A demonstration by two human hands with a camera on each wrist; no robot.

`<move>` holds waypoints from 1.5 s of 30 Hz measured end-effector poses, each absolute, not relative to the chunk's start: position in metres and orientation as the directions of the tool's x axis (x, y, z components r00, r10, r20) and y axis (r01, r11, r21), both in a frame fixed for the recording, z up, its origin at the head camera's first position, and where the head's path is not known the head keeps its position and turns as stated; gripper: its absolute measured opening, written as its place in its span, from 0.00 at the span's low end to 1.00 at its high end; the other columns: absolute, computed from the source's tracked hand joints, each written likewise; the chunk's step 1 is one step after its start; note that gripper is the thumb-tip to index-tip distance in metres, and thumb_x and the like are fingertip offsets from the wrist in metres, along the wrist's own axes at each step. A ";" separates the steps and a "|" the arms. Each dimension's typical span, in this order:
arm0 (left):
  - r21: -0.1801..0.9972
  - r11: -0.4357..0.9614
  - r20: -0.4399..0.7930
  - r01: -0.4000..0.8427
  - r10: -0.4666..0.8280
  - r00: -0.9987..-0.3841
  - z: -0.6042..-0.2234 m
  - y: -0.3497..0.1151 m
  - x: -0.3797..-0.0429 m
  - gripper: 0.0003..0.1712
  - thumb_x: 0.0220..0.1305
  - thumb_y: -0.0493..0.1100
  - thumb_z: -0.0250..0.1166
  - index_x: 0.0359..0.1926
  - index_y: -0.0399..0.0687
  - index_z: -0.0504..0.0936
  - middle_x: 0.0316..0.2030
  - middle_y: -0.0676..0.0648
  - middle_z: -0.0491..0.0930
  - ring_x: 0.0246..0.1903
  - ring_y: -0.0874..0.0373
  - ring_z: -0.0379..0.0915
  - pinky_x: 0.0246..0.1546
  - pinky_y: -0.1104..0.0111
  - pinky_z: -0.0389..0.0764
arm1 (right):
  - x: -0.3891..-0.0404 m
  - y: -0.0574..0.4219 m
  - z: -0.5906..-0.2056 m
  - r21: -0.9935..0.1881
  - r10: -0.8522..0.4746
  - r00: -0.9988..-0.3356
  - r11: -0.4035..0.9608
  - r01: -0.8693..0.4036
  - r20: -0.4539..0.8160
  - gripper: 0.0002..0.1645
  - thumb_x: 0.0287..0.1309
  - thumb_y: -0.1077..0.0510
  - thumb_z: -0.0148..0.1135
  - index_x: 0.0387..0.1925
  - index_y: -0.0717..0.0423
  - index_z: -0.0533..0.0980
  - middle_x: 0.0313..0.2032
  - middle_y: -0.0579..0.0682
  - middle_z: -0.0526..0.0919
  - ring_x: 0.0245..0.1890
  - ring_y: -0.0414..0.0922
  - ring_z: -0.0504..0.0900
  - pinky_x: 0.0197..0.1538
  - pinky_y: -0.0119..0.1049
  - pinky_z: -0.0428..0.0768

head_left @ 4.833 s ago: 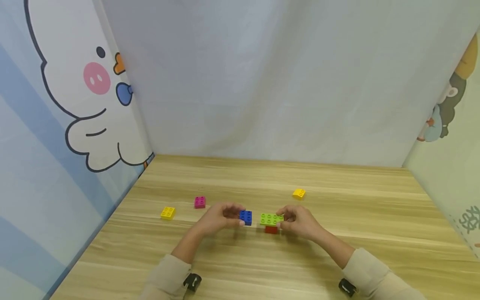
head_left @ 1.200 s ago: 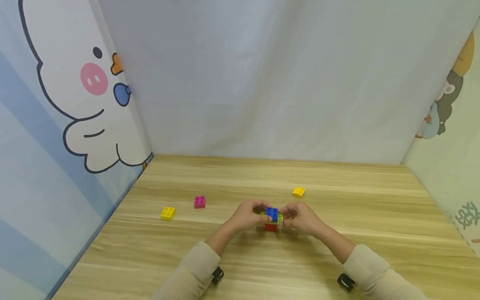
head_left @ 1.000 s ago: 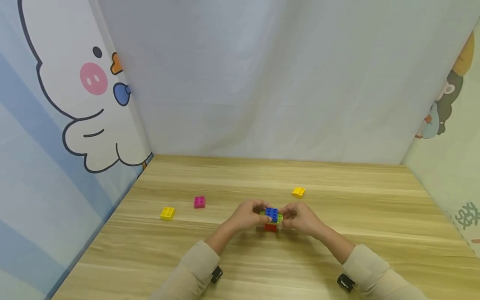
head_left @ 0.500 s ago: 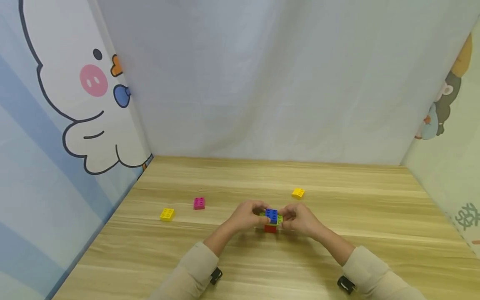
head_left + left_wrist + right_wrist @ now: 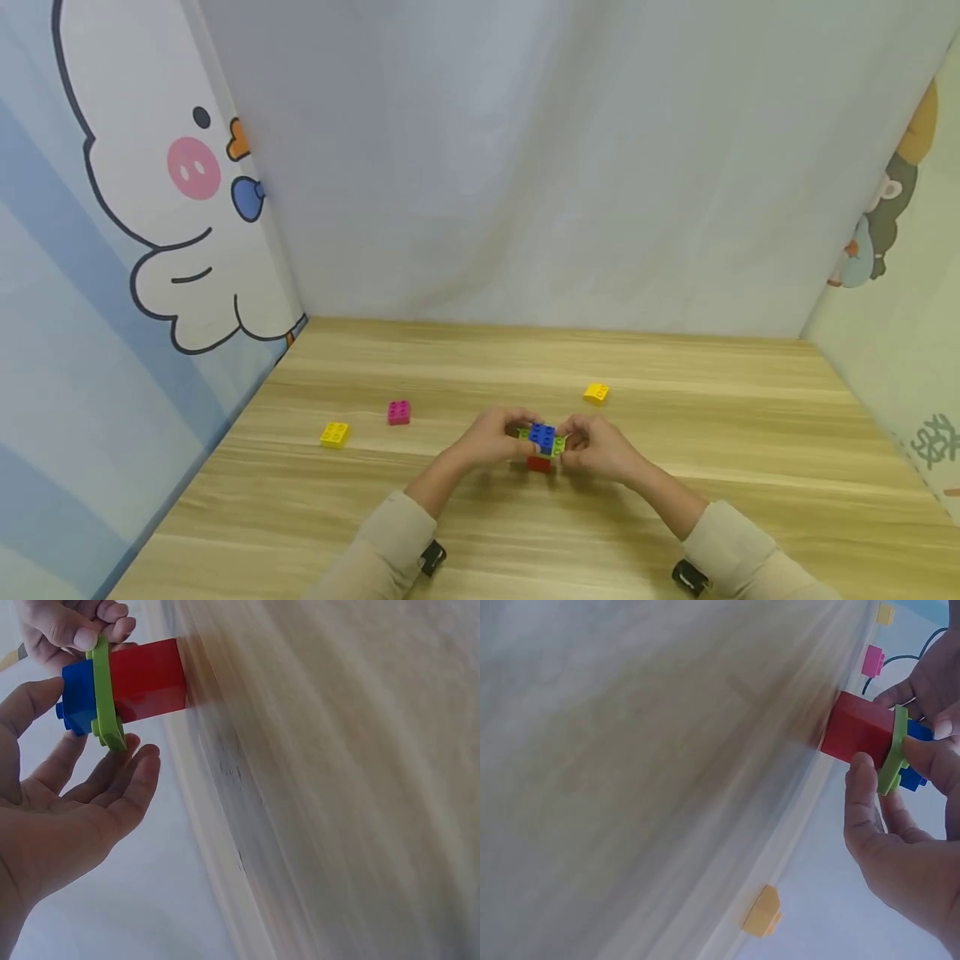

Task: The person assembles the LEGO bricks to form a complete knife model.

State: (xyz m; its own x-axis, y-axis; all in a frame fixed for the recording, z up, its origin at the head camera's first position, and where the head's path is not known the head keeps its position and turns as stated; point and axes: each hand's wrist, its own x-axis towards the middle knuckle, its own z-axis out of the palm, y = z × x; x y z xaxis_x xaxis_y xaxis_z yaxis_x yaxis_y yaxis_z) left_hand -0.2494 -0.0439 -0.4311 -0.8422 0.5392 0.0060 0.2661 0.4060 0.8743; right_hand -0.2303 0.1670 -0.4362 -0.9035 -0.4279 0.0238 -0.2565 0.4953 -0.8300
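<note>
A stack of toy building bricks stands on the table (image 5: 480, 533) between the two hands. At its bottom is a red block (image 5: 150, 681), across it lies a thin lime-green plate (image 5: 106, 694), and a blue brick (image 5: 542, 437) with studs up sits over the plate's middle. My left hand (image 5: 491, 437) pinches the blue brick between thumb and fingers from the left. From the other side my right hand (image 5: 600, 450) holds the right end of the green plate, thumb in front and fingers behind. The plate's ends stick out past the blue brick on both sides.
To the left lie a yellow brick (image 5: 335, 434) and a magenta brick (image 5: 399, 412). A yellow brick with a sloped side (image 5: 596, 393) lies behind my right hand. A pale curtain (image 5: 525, 167) hangs along the table's back edge.
Since the earliest frame, my left hand has moved right and brought the blue brick from beside the green plate onto it. In the last half second the blue brick and plate turn slightly.
</note>
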 end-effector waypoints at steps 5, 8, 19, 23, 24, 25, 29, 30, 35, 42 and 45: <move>0.873 0.398 0.005 0.281 0.570 -0.822 -0.434 -0.046 -0.250 0.25 0.55 0.38 0.67 0.55 0.38 0.75 0.49 0.43 0.77 0.49 0.45 0.72 0.46 0.60 0.75 | -0.230 0.166 -0.437 -0.832 -0.439 -0.899 0.496 -0.248 0.006 0.19 0.47 0.66 0.66 0.42 0.70 0.73 0.30 0.51 0.77 0.30 0.46 0.77 0.33 0.39 0.78; 0.876 0.399 -0.001 0.272 0.566 -0.825 -0.434 -0.047 -0.250 0.27 0.55 0.40 0.68 0.56 0.39 0.74 0.49 0.42 0.76 0.50 0.44 0.71 0.48 0.57 0.73 | -0.230 0.166 -0.437 -0.831 -0.441 -0.897 0.498 -0.246 0.001 0.20 0.47 0.67 0.65 0.44 0.70 0.73 0.31 0.52 0.77 0.31 0.47 0.77 0.34 0.39 0.78; 0.868 0.415 0.016 0.272 0.525 -0.851 -0.435 -0.061 -0.250 0.27 0.56 0.41 0.66 0.56 0.39 0.74 0.52 0.40 0.74 0.50 0.44 0.71 0.50 0.54 0.71 | -0.234 0.161 -0.436 -0.822 -0.450 -0.893 0.504 -0.266 0.012 0.21 0.48 0.66 0.64 0.46 0.71 0.72 0.34 0.54 0.79 0.34 0.48 0.78 0.36 0.41 0.79; 0.866 0.410 0.035 0.285 0.520 -0.853 -0.435 -0.067 -0.251 0.25 0.57 0.39 0.65 0.55 0.36 0.74 0.51 0.37 0.74 0.49 0.43 0.71 0.49 0.54 0.72 | -0.236 0.160 -0.436 -0.812 -0.436 -0.900 0.521 -0.262 0.011 0.21 0.47 0.66 0.63 0.44 0.72 0.73 0.32 0.52 0.78 0.33 0.47 0.77 0.35 0.40 0.78; 0.868 0.408 0.036 0.284 0.519 -0.854 -0.434 -0.069 -0.250 0.24 0.57 0.39 0.65 0.55 0.36 0.74 0.51 0.36 0.74 0.49 0.42 0.71 0.50 0.54 0.72 | -0.236 0.160 -0.436 -0.810 -0.433 -0.901 0.524 -0.261 0.010 0.20 0.47 0.66 0.63 0.44 0.72 0.74 0.32 0.52 0.78 0.33 0.46 0.76 0.35 0.39 0.77; 0.866 0.411 0.037 0.286 0.518 -0.855 -0.434 -0.070 -0.249 0.24 0.57 0.39 0.65 0.55 0.35 0.74 0.51 0.36 0.74 0.49 0.42 0.71 0.49 0.54 0.72 | -0.236 0.160 -0.436 -0.809 -0.431 -0.903 0.527 -0.260 0.010 0.20 0.47 0.66 0.63 0.44 0.72 0.74 0.32 0.51 0.78 0.32 0.46 0.76 0.35 0.39 0.77; 0.866 0.420 0.025 0.269 0.503 -0.864 -0.433 -0.075 -0.247 0.23 0.58 0.39 0.64 0.55 0.35 0.74 0.51 0.36 0.73 0.49 0.41 0.70 0.49 0.54 0.72 | -0.235 0.159 -0.434 -0.800 -0.416 -0.909 0.545 -0.250 0.002 0.19 0.47 0.66 0.61 0.44 0.71 0.75 0.31 0.51 0.78 0.32 0.45 0.74 0.34 0.37 0.76; 0.866 0.423 0.023 0.266 0.498 -0.867 -0.433 -0.076 -0.247 0.23 0.59 0.39 0.64 0.55 0.35 0.74 0.52 0.36 0.73 0.49 0.42 0.70 0.49 0.54 0.72 | -0.234 0.159 -0.434 -0.797 -0.411 -0.912 0.551 -0.248 0.000 0.19 0.48 0.66 0.61 0.44 0.71 0.75 0.32 0.51 0.78 0.32 0.45 0.74 0.34 0.37 0.76; 0.864 0.432 0.019 0.257 0.483 -0.876 -0.434 -0.081 -0.248 0.23 0.58 0.40 0.65 0.54 0.36 0.74 0.52 0.37 0.74 0.49 0.42 0.70 0.49 0.54 0.72 | -0.234 0.158 -0.430 -0.778 -0.375 -0.927 0.587 -0.221 -0.019 0.18 0.48 0.65 0.62 0.43 0.69 0.76 0.32 0.50 0.77 0.33 0.45 0.73 0.36 0.38 0.76; 0.859 0.445 0.024 0.252 0.457 -0.889 -0.437 -0.089 -0.249 0.25 0.57 0.41 0.66 0.54 0.36 0.74 0.51 0.37 0.74 0.48 0.45 0.71 0.48 0.56 0.73 | -0.233 0.157 -0.430 -0.783 -0.361 -0.932 0.587 -0.204 -0.028 0.17 0.48 0.65 0.62 0.43 0.68 0.77 0.33 0.50 0.77 0.34 0.45 0.73 0.37 0.38 0.76; 0.865 0.438 0.022 0.247 0.458 -0.889 -0.440 -0.092 -0.250 0.25 0.57 0.41 0.66 0.54 0.36 0.74 0.51 0.36 0.74 0.47 0.45 0.72 0.48 0.56 0.73 | -0.233 0.158 -0.431 -0.785 -0.362 -0.932 0.586 -0.201 -0.031 0.17 0.48 0.65 0.63 0.42 0.69 0.77 0.32 0.50 0.77 0.33 0.45 0.73 0.36 0.38 0.76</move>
State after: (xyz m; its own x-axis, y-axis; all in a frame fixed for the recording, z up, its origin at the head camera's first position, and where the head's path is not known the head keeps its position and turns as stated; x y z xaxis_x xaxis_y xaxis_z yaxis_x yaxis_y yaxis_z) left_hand -0.2499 -0.0920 -0.4395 -0.8886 0.4582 0.0218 0.2469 0.4377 0.8646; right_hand -0.2328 0.1575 -0.4313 -0.9318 -0.3615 -0.0314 -0.2009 0.5860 -0.7850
